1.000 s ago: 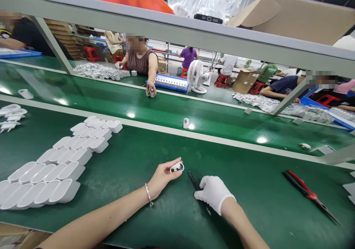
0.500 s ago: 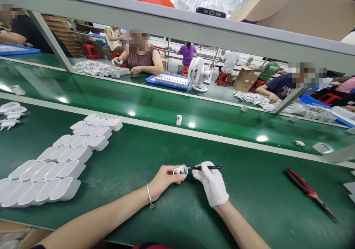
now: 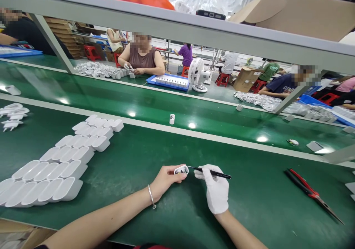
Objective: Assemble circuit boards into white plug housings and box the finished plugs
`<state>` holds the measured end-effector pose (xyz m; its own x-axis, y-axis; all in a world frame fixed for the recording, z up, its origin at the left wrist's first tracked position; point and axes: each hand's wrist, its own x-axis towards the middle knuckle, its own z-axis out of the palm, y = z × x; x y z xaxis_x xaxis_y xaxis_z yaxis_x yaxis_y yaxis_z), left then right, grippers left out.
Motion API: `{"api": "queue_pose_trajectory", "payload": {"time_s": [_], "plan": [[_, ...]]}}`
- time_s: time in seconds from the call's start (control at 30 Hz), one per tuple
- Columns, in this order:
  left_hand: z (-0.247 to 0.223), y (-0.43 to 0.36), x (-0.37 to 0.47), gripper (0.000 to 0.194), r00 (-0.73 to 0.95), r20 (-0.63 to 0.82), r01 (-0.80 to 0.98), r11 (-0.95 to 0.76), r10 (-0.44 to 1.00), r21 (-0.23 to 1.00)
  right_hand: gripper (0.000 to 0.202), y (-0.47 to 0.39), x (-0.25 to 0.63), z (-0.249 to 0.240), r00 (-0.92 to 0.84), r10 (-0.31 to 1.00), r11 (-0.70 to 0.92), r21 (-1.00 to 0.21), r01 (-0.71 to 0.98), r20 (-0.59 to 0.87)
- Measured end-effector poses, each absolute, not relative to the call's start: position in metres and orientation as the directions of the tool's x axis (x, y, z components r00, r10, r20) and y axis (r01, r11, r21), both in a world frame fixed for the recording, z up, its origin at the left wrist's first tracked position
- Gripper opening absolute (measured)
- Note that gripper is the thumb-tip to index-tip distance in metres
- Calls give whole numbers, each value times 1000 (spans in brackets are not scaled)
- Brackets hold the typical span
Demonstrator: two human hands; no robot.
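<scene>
Tweezers now at white casing opening, frame center-bottom. Left hand pinches casing above surface; gloved right hand grips tweezers. Best keep casing steady, tip shallow.

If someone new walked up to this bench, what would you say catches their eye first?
Probably the two hands at the near edge: the bare left hand pinches a small white oval plastic shell, while the white-gloved right hand points thin black tweezers into it. Next, the stepped rows of white oval plastic housings at left, and the red-handled pliers lying at right.
</scene>
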<state>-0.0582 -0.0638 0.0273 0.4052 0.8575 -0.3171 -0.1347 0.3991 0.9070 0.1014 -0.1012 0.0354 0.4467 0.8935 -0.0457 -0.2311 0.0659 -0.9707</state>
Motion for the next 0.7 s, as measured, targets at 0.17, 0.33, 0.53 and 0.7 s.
{"api": "queue_pose_trajectory", "payload": {"time_s": [0.17, 0.33, 0.53, 0.7], "plan": [[26, -64, -57, 48, 399, -314, -149, 399, 861, 905, 30, -103, 98, 30, 411, 912, 80, -981, -178, 0], [24, -63, -58, 46, 414, -304, -148, 393, 858, 908, 26, -103, 96, 21, 417, 908, 120, -981, -151, 47], [23, -65, -59, 50, 439, -294, -124, 381, 849, 916, 27, -95, 98, 19, 406, 913, 68, -976, -208, -23], [24, -67, -57, 50, 478, -258, -102, 345, 840, 933, 25, -88, 97, 29, 225, 972, -28, -985, -170, -67]]}}
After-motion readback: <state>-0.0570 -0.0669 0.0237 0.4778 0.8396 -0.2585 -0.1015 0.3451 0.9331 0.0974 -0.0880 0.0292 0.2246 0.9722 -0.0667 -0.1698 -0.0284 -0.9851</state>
